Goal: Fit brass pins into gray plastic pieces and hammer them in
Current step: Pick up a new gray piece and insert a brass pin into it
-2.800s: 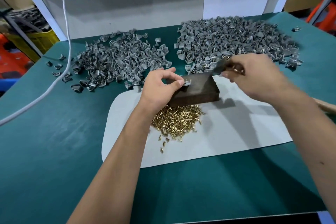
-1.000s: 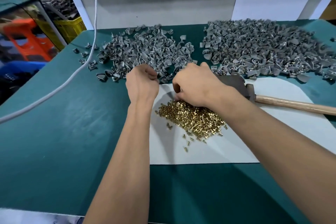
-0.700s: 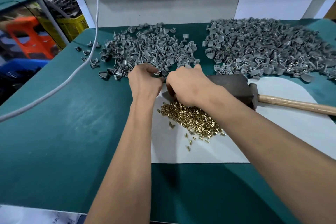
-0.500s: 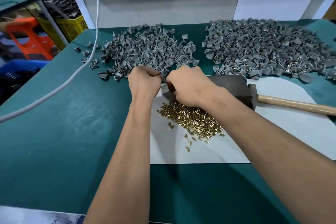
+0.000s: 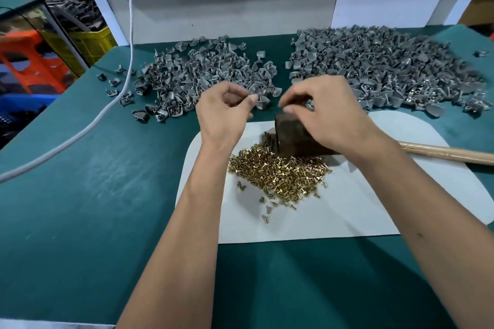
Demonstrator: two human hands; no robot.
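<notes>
Above the near edge of the left heap of gray plastic pieces (image 5: 203,75), the left hand (image 5: 223,112) pinched one gray piece (image 5: 263,101) between thumb and forefinger. The right hand (image 5: 324,112) hovered over the dark metal block (image 5: 296,139) with fingertips pressed together, probably on a brass pin, though none could be made out. The brass pin pile (image 5: 278,172) lay on the white mat (image 5: 347,208). The right heap (image 5: 387,67) showed glints, so likely finished; much seemingly remained. The hammer handle (image 5: 449,153) ran off-frame, its head hidden.
</notes>
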